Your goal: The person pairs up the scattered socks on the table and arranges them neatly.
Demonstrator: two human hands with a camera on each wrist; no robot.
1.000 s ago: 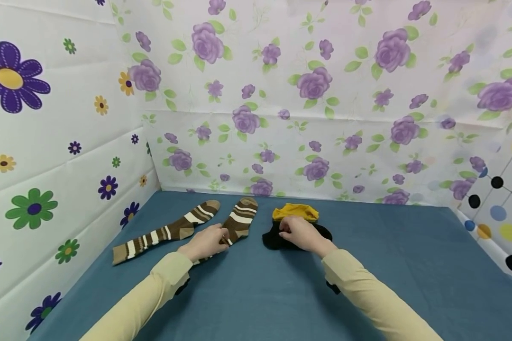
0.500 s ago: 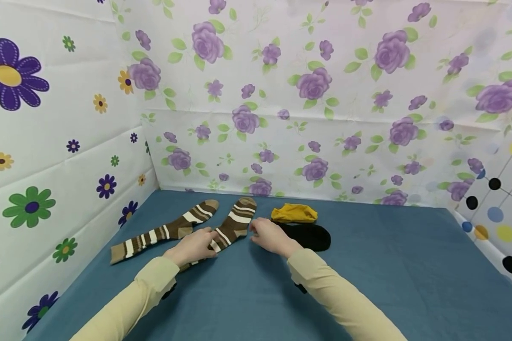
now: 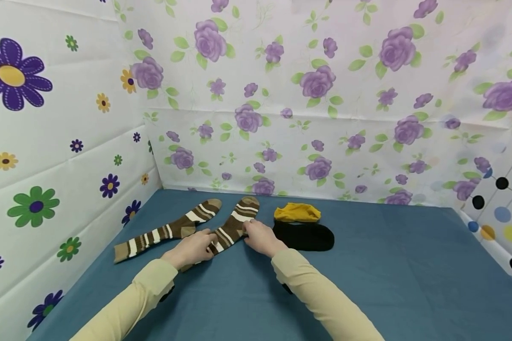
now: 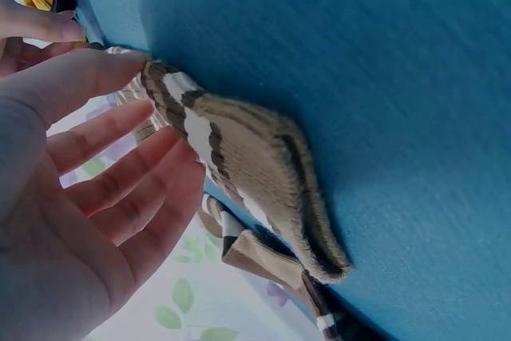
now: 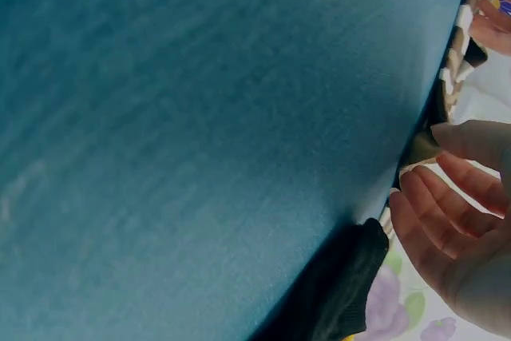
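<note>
A brown, tan and white striped sock [image 3: 241, 214] lies slantwise on the blue cloth. My left hand [image 3: 192, 248] is over its leg; in the left wrist view the thumb and loosely extended fingers touch it just past the tan cuff [image 4: 259, 153]. At the heel of the same sock is my right hand [image 3: 262, 237], its fingertips by the sock's edge and a gap between thumb and fingers in the right wrist view. A matching striped sock [image 3: 153, 236] lies flat to the left. Part of the near sock's leg is hidden under my left hand.
Right of my right hand lies a black sock [image 3: 307, 237], with a yellow folded sock-like piece [image 3: 297, 212] just behind it. Blue cloth [image 3: 388, 265] covers the table. Flower-printed sheets [image 3: 281, 156] stand behind and at the left; a dotted sheet [image 3: 502, 214] borders the right.
My right hand has left the black sock and moved left to the striped sock's heel. My left hand has shifted slightly left and nearer along that sock, its fingers loosening.
</note>
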